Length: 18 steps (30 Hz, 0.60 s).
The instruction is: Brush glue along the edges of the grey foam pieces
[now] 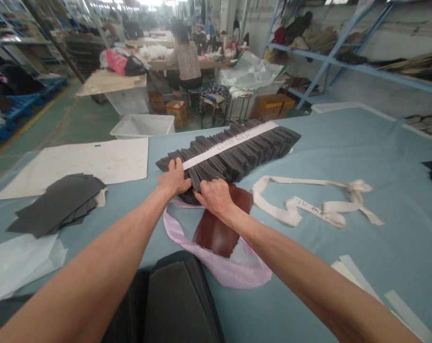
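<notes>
A long bundle of dark grey cut fabric pieces [223, 164] lies slantwise on the blue-covered table [344, 157], with a white strip [233, 141] bearing handwriting along its top. My left hand [175, 178] grips the bundle's near left end, fingers over the top beside the strip's end and thumb toward me. Close by on the right, my right hand [216, 196] is closed, its curled fingers on the bundle's near edge; the fingertips are partly hidden. Under my right hand and wrist lies a brown leather-like piece [216, 233], with a pink fabric band [233, 272] looped around it.
Dark grey stacked pieces [180, 300] are nearest me. More grey pieces [64, 200] and a white board [123, 159] lie left. A cream strip [290, 218] lies right. Beyond the table are a white bin [144, 125], blue shelving [319, 57] and a seated person [189, 62].
</notes>
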Available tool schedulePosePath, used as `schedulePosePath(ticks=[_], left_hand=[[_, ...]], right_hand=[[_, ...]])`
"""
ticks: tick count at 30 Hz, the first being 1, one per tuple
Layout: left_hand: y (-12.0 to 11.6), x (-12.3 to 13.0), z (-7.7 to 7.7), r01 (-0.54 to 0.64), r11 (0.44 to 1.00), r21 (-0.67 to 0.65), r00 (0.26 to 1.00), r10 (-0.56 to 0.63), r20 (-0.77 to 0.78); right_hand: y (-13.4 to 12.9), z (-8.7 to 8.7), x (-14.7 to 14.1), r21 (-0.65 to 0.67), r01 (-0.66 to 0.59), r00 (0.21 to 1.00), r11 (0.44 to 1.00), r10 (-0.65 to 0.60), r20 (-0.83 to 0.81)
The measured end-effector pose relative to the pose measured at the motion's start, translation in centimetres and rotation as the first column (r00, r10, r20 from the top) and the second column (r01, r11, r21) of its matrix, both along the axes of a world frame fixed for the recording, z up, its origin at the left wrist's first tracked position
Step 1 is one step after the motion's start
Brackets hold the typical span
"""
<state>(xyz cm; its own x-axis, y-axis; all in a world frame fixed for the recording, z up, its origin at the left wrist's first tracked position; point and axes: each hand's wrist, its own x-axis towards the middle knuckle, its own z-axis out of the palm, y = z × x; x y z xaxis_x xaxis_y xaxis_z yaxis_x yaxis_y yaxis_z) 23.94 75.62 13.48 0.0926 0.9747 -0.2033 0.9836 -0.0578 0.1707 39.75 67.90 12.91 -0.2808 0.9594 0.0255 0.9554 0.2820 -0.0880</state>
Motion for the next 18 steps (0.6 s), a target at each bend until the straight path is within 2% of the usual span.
schedulePosePath(ticks=[4, 10, 14, 18], left_hand=[[1.1, -0.4, -1.0, 0.018, 1.000, 0.003, 1.000, -0.018, 0.010], [3.1, -1.7, -2.4, 0.103, 0.994, 0.021, 0.995, -0.104, 0.008], [3.6, -2.5, -3.0, 0.168, 0.983, 0.077, 0.986, -0.168, -0.008], [3.9, -3.2, -3.5, 0.231, 0.960, 0.157, 0.973, -0.225, -0.055]], right_hand=[[-2.3, 0.3, 0.8, -0.025, 0.046, 0.998, 0.999, -0.046, -0.029], [-5.4, -1.0, 2.8, -0.094, 0.164, 0.976, 0.982, -0.175, -0.126], [-4.8, -0.9, 4.0, -0.065, 0.224, 0.942, 0.972, -0.233, -0.243], [-2.8, -0.2, 5.1, 0.009, 0.408, 0.792, 0.913, -0.349, -0.501]])
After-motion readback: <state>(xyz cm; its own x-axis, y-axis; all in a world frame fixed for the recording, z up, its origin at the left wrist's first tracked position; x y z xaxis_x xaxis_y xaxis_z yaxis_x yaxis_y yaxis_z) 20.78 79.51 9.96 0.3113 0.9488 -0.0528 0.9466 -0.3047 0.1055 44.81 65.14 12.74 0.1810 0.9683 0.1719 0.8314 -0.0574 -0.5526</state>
